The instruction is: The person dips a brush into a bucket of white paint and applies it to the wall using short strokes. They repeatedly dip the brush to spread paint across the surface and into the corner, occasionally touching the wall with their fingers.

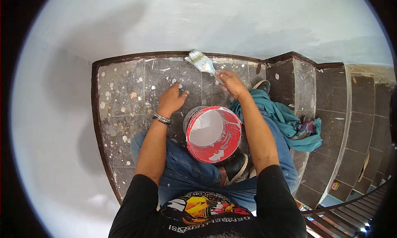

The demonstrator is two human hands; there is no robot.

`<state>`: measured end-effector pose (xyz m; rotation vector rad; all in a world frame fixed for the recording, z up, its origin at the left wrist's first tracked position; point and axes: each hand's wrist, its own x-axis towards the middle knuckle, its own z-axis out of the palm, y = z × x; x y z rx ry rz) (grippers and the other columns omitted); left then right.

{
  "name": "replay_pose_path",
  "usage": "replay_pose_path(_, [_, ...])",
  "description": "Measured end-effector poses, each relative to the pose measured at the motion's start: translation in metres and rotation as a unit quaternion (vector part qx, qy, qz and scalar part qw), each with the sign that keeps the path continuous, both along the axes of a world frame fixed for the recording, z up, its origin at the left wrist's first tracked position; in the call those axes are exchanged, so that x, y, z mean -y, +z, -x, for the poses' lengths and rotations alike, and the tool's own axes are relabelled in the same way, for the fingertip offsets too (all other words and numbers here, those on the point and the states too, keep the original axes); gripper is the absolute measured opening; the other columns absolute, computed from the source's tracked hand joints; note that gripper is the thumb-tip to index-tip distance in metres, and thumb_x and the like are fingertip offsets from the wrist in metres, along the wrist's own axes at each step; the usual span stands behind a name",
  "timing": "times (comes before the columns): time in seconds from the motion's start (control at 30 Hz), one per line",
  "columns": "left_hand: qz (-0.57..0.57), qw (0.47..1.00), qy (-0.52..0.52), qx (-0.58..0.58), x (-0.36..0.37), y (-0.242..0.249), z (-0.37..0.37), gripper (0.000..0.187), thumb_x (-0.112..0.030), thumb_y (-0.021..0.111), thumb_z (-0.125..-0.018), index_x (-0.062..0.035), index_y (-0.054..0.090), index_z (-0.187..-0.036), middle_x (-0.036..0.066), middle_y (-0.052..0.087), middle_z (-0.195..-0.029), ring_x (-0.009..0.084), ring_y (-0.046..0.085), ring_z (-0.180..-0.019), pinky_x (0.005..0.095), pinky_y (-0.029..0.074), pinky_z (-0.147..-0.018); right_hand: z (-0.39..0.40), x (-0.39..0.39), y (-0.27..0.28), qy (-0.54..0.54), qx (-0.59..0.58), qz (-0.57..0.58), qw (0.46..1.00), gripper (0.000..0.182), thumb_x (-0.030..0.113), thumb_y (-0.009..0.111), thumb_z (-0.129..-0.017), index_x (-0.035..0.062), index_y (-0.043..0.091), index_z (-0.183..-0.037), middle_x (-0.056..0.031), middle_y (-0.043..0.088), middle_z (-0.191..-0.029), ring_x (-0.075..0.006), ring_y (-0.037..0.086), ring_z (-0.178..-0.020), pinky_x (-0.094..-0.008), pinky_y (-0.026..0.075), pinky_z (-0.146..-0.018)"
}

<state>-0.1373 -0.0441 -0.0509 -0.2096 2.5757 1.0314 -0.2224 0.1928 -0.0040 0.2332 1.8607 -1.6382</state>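
Observation:
My right hand [232,84] grips the handle of a wide paintbrush [202,63]. White paint coats the brush, and its bristles point up and left, close to the dark trim at the foot of the wall. Nothing shows in my left hand [171,99], which hovers over the floor with thumb and forefinger apart; a bracelet [161,118] is on its wrist. Between my forearms a red paint bucket [229,143] tilts toward me, with pale paint [205,130] inside and smears down its inner wall.
Dark floor tiles [124,97] carry many paint splatters. A pale wall [173,27] rises beyond the brown trim [157,54]. Steps [331,126] lead off to the right, near a dark railing [351,213]. Teal cloth [304,140] lies by my right leg.

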Motion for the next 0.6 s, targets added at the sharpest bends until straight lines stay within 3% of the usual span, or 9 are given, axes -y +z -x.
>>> replay_pose_path(0.6, [-0.012,1.000,0.005,0.003,-0.001,0.009,0.001,0.059,-0.038,0.062,-0.082,0.0024,0.049,-0.124,0.020,0.067,-0.090,0.0378,0.064,-0.089,0.0467,0.049,-0.074,0.003,-0.026,-0.020,-0.063,-0.004,0.008,0.998,0.021,0.024,0.054,-0.093,0.0038,0.058,-0.096,-0.0035,0.056,-0.070,-0.0078,0.036,-0.043,-0.0239,0.027,-0.039])
